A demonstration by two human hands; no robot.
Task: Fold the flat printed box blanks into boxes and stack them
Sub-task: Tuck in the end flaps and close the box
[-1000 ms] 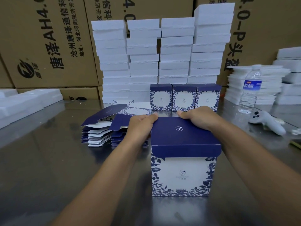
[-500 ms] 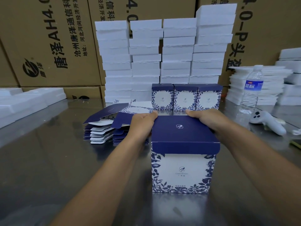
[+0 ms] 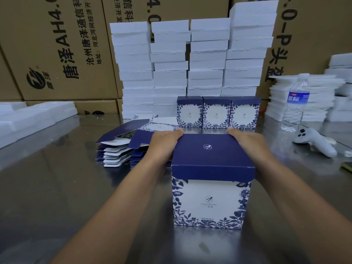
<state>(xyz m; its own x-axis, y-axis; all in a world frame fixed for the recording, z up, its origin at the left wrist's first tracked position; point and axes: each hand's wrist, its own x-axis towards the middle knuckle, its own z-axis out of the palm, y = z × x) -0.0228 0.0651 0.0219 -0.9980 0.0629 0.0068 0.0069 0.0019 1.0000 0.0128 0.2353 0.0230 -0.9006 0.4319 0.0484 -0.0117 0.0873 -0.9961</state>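
While box (image 3: 209, 199) stands upright, left hand (image 3: 163, 144) and right hand (image 3: 247, 144) grasp its top edges (forearms converging).

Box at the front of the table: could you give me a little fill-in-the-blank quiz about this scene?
The front box has a dark ____ lid.
Behind it, ____ finished boxes stand in a row.
The flat blanks lie stacked on the person's ____ side.
The water bottle stands on the person's ____ side.
Missing words: blue, three, left, right.
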